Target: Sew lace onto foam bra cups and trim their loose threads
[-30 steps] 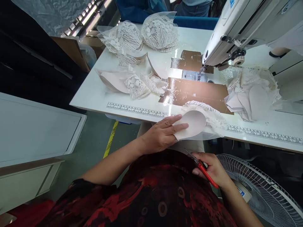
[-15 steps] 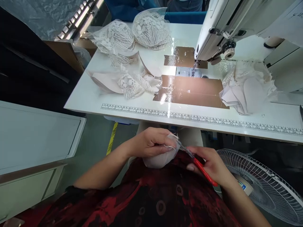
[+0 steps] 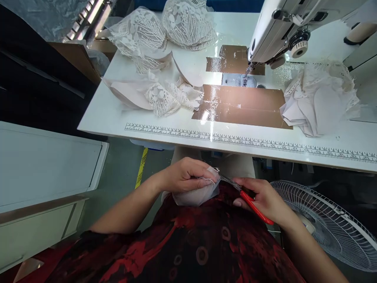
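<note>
My left hand [image 3: 184,177] is closed round a pale padded cup with a lace edge [image 3: 196,194], held over my lap below the table's front edge. My right hand [image 3: 265,198] grips red-handled thread snips [image 3: 246,196]. Their metal tip touches the cup's edge right beside my left fingers. Both hands sit close together above my red patterned clothing.
A white sewing table [image 3: 112,122] with a printed ruler along its front edge carries a sewing machine [image 3: 282,27] at the back right. Lace cups [image 3: 165,29] pile at the back left, more pieces [image 3: 165,98] in the middle left, a stack [image 3: 321,102] at right. A floor fan [image 3: 332,228] stands low right.
My left hand pulled the cup off the table's edge down to my lap. My right hand brought the snips up against the cup's edge. The view shifted slightly.
</note>
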### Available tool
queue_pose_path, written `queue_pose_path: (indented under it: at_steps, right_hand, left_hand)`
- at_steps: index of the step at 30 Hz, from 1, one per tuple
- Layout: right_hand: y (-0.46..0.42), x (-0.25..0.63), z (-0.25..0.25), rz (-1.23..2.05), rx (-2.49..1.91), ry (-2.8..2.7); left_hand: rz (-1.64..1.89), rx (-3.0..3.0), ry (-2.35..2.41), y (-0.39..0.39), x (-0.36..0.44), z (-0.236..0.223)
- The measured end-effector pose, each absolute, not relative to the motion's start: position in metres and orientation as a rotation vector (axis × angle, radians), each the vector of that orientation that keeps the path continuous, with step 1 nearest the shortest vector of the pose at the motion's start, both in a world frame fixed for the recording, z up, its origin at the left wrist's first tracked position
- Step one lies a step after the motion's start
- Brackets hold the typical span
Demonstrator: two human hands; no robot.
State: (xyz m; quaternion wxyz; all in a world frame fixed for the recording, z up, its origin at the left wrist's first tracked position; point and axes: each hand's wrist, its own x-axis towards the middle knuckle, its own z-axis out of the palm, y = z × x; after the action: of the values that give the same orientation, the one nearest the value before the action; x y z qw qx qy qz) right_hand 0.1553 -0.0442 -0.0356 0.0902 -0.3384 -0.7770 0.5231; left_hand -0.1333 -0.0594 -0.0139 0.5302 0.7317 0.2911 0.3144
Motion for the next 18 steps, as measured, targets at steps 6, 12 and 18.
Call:
queue_pose_path:
  at_steps: [6,12,18]
  right_hand:
    - [-0.038,0.14,-0.029,1.579,-0.976,-2.375]
    - [-0.034,0.134,-0.022,1.581,-0.956,-2.397]
    - [-0.035,0.136,-0.028,1.589,-0.886,-2.41]
  left_hand:
    - [0.659,1.759,0.694,-0.063,-0.13,-0.014]
    - [0.649,1.785,0.691,-0.064,-0.13,-0.013]
    - [0.67,1.757,0.66,-0.063,-0.129,-0.013]
